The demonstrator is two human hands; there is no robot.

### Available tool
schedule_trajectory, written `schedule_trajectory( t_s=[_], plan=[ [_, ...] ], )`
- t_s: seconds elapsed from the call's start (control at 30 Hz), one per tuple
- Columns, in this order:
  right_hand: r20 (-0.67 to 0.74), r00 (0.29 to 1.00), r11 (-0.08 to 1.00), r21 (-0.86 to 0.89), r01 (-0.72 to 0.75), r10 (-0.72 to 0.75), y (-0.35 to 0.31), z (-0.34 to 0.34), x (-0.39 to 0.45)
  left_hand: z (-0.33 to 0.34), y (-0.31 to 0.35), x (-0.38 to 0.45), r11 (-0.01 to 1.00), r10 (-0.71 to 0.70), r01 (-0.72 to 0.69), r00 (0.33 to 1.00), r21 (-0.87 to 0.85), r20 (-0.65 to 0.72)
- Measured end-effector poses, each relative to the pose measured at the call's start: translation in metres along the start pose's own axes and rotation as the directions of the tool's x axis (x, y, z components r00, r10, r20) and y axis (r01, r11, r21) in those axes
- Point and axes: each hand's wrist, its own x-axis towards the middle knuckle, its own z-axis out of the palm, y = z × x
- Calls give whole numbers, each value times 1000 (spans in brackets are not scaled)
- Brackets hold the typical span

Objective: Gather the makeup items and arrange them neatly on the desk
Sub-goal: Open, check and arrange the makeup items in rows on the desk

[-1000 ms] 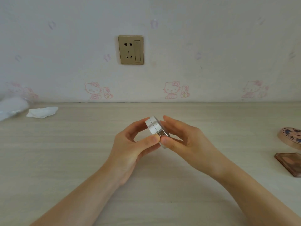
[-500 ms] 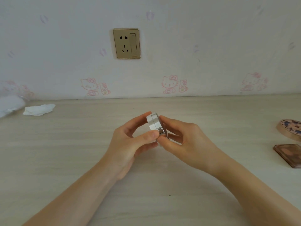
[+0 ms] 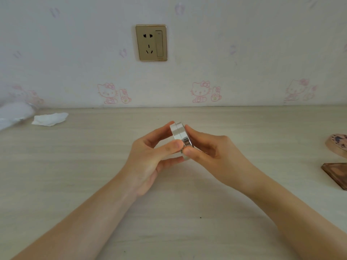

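A round white and silver compact (image 3: 179,132) stands on edge above the middle of the light wooden desk (image 3: 75,175), held between both hands. My left hand (image 3: 152,158) grips its white side with thumb and curled fingers. My right hand (image 3: 210,156) pinches its shiny silver side with thumb and fingers. At the right edge of the desk lie a round pink compact with a dark patterned lid (image 3: 338,144) and a brown square palette (image 3: 337,174).
A crumpled white tissue (image 3: 49,119) and a blurred white bag (image 3: 13,114) lie at the desk's far left by the wall. A gold wall socket (image 3: 151,42) sits above the desk on the cartoon-cat wallpaper.
The compact has turned slightly between my fingers and its two halves now look pressed together. Both hands stay in the same spot.
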Motion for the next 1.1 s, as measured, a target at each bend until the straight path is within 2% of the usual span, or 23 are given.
schedule_trajectory(
  t_s=[0.33, 0.6, 0.8, 0.97, 1.1],
  plan=[
    [-7, 1000, 998, 64, 19, -18, 3, -5, -1, -4, -4, 1, 995, 39, -48, 994, 87, 99],
    [-48, 999, 998, 61, -1, 4, 5, -1, -1, -4, -1, 0, 969, 120, -130, 991, 209, 56],
    [-75, 997, 998, 63, -24, 29, 3, -10, 0, -7, -2, 2, 991, 79, -87, 994, 100, 80],
    [-123, 991, 990, 137, -31, 48, 4, -13, 1, -6, -6, 2, 1000, 21, -20, 993, -8, 118],
    [-214, 977, 995, 102, 18, 4, 5, -12, 2, -4, -8, 3, 986, 29, -32, 999, 165, 25]
  ],
)
